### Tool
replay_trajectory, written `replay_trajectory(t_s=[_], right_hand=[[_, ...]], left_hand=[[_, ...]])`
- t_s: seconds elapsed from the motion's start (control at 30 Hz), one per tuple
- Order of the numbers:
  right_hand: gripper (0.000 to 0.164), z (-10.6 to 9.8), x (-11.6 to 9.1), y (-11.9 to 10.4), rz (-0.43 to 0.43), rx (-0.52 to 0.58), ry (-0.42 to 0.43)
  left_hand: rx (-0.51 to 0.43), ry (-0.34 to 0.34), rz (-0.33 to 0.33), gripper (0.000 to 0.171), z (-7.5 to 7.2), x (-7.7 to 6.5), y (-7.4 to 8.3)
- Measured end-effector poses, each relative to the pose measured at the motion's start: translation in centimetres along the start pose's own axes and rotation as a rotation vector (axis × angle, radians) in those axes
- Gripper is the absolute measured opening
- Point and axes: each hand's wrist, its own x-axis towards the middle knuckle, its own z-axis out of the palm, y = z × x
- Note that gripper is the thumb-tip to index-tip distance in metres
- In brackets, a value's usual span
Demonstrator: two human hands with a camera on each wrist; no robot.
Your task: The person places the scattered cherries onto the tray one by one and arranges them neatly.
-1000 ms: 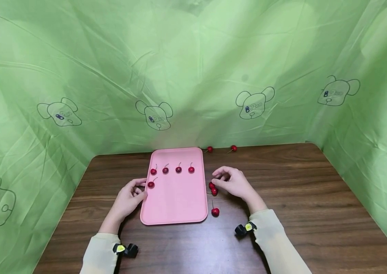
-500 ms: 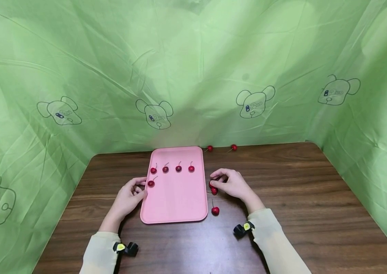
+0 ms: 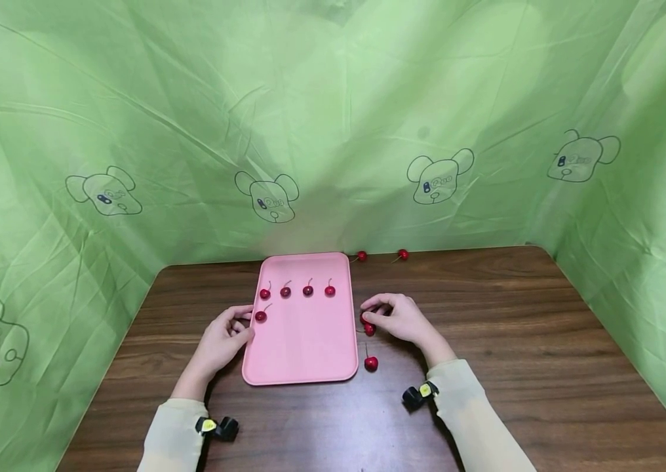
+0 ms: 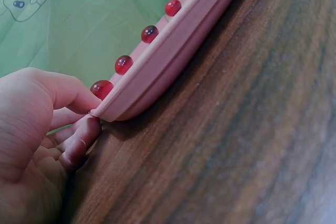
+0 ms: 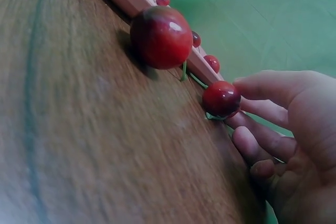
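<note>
Cherries lie right of the pink tray (left hand pinching its left edge), one pinched in the right hand.

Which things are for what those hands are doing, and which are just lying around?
Seems part of the job:
pink tray, left hand at its rim
five cherries on the tray
five loose cherries, two right by the right hand

Just around it:
wooden table
green cloth with cartoon faces
black gadgets on the sleeves
</note>
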Motion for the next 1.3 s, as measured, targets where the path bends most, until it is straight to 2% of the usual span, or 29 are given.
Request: replay_trajectory(t_s=[0.23,0.77,1.3], right_hand=[[0.013,-0.26,-0.01,0.20,-0.021,-0.003,-0.013],[0.012,-0.53,0.17,0.85,0.043,-0.024,0.105],[0.010,-1.02,0.12,0.89,0.027,-0.099,0.114]], left_hand=[[-0.004,0.001,-0.004,0.048,0.06,0.00,-0.03],[-0.019,0.001,-0.010,0.045,0.07,0.00,0.14],[-0.021,-0.004,-0.017,0.045,-0.02,0.03,0.13]])
